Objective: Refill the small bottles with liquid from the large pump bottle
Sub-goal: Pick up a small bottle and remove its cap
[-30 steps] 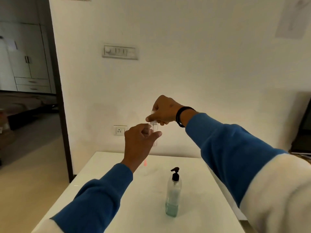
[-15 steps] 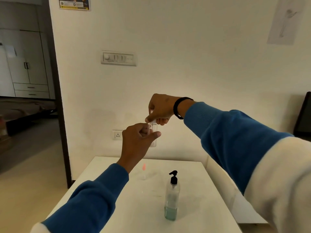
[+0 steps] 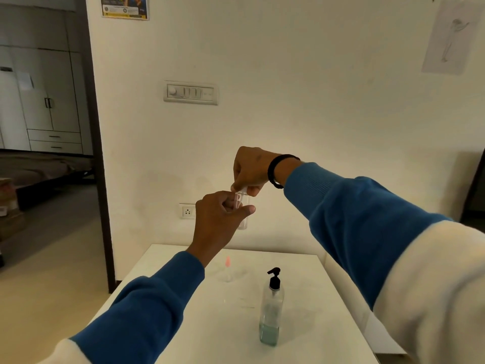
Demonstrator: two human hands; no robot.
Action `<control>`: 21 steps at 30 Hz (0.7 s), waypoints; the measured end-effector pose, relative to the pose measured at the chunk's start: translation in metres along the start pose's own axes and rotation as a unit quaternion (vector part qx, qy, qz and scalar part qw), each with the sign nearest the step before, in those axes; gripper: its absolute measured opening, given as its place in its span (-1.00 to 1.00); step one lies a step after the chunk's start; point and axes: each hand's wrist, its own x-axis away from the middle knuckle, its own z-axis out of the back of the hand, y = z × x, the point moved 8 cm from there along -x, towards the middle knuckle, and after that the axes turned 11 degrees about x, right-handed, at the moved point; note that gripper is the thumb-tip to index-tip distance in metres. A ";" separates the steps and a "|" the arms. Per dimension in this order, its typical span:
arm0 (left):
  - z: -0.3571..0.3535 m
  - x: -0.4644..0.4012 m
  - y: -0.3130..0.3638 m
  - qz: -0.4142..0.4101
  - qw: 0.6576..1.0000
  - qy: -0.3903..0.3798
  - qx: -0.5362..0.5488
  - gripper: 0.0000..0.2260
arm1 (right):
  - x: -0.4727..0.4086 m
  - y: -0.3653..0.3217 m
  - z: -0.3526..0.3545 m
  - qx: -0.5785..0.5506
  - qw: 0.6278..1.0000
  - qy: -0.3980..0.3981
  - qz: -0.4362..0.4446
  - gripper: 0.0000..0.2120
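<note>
Left to right. Our left hand (image 3: 219, 219) was raised above the white table (image 3: 301, 337), fingers curled round the body of one clear small bottle (image 3: 242, 214). Right above it, our right hand (image 3: 250, 168) pinched the bottle's top with fingertips (image 3: 237, 185); whether that was a cap being worked off or on, we couldn't tell. The bottle was held upright in the air, well clear of the tabletop, and looked empty as far as the clear plastic showed.

On the table under the left forearm stood a second small bottle with a pink tip (image 3: 227, 269), contents too faint to read. Further right stood the large pump bottle (image 3: 271, 311), upright, untouched, with green liquid only in its lowest part.

Progress, our read: early. Nothing visibly filled, pump not yet pressed. Left to do: open the held bottle, pump liquid in, cap it, then repeat for the pink-tipped one.

Count: two small bottles, one pump bottle, one table, two hands.
</note>
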 end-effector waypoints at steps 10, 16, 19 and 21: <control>0.008 -0.005 -0.003 -0.009 1.000 0.006 0.000 -0.62 | 0.000 0.002 0.009 -0.078 0.997 0.007 0.022 -0.75; 0.004 -0.016 0.006 -0.031 0.999 0.003 0.006 -0.57 | -0.001 0.009 0.020 -0.087 0.995 0.043 -0.008 -0.73; 0.002 -0.017 0.006 -0.033 0.999 -0.006 -0.004 -0.55 | 0.001 0.012 0.019 -0.105 0.994 0.024 0.000 -0.78; 0.000 -0.013 0.002 -0.031 0.999 -0.013 -0.004 -0.57 | 0.004 0.012 0.015 -0.108 0.994 -0.003 0.013 -0.83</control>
